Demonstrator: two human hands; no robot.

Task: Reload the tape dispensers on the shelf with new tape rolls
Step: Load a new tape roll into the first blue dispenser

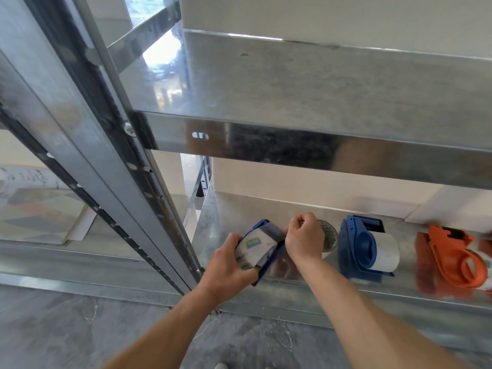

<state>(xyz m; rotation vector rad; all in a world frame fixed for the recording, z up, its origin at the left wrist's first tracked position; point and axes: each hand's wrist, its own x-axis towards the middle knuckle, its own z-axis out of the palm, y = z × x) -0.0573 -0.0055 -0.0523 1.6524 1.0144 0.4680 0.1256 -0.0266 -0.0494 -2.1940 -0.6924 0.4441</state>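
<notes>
A galvanised steel shelving unit (pixel 319 83) fills most of the view, standing on a grey marbled floor (pixel 80 328). Its bare upper shelf hangs over the lower shelf (pixel 213 235), which carries the task's things. A printed paper sheet (pixel 40 206) lies left of the unit's uprights.

At the right end of the lower shelf lies an orange plastic tape dispenser (pixel 458 259), blurred, its looped handle toward the front. Left of it stands a second blue dispenser (pixel 362 246), loaded with a wide white roll (pixel 386 251) that sticks out of its right side.

Above the shelf's front left part, both hands hold a blue plastic tape dispenser (pixel 267 265), tilted. It carries a tape roll with a white label printed in teal (pixel 255 245). The left hand (pixel 226 265) grips it from the lower left, fingers wrapped round the roll and frame. The right hand (pixel 303 238) has its fingers curled tight and pinches at the dispenser's upper right edge.

Just behind the right hand a small pale loose tape roll (pixel 328 233) stands on edge, half hidden.
</notes>
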